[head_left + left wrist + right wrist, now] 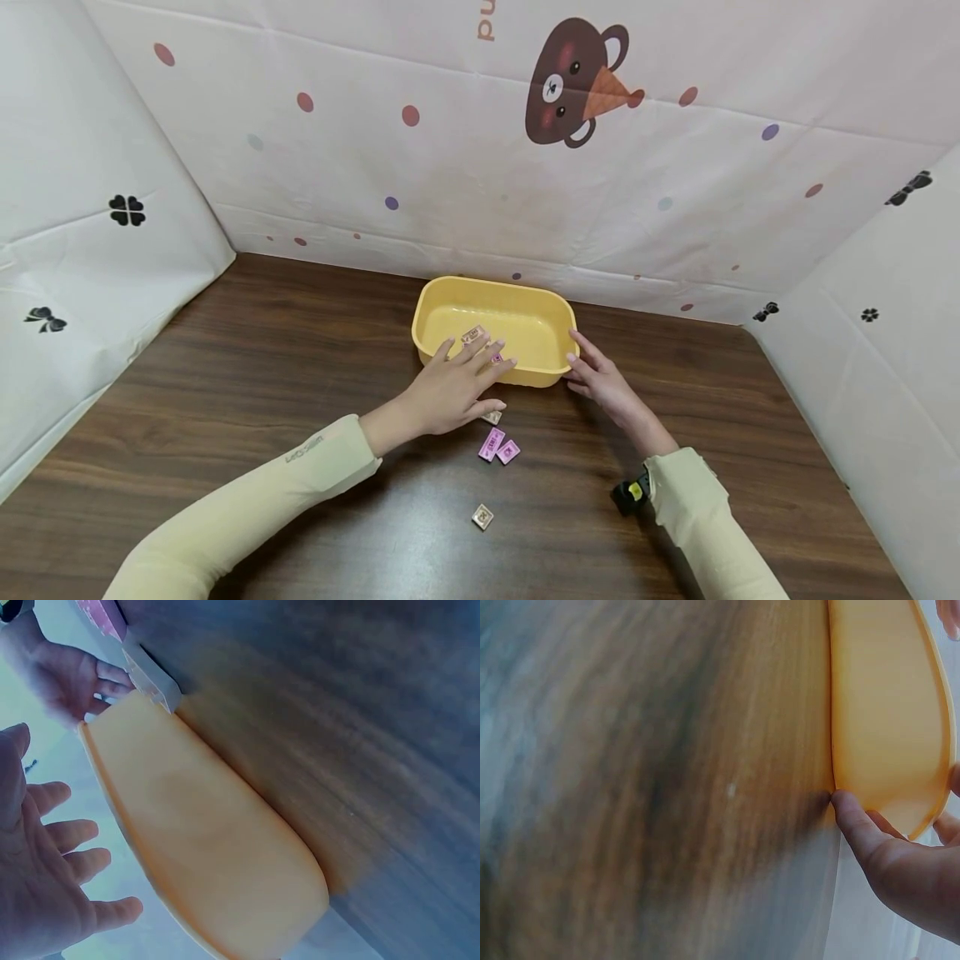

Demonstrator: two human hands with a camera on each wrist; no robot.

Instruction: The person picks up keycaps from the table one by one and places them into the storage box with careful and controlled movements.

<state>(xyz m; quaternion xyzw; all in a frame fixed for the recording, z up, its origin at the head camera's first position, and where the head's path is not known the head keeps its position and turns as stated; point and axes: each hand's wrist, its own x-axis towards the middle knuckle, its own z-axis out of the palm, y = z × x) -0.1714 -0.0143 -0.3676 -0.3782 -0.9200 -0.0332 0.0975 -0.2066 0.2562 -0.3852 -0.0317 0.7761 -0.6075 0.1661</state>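
Head view: left hand (452, 394) spread, empty, over yellow plastic tub (536, 374); right hand (606, 385), fingers extended, touches its right edge.

The basin (536, 337) you had before you looked like smooth plastic, its inner floor faintly glossy. Your table (420, 533) showed wood grain under a polished sheen that caught the light. Your sleeves (247, 508) were matt cloth; the printed sheet (330, 167) behind looked creased. You saw smooth-faced pink tiles (491, 444), their material unclear.

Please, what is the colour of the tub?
The tub is yellow, seen best in the head view.
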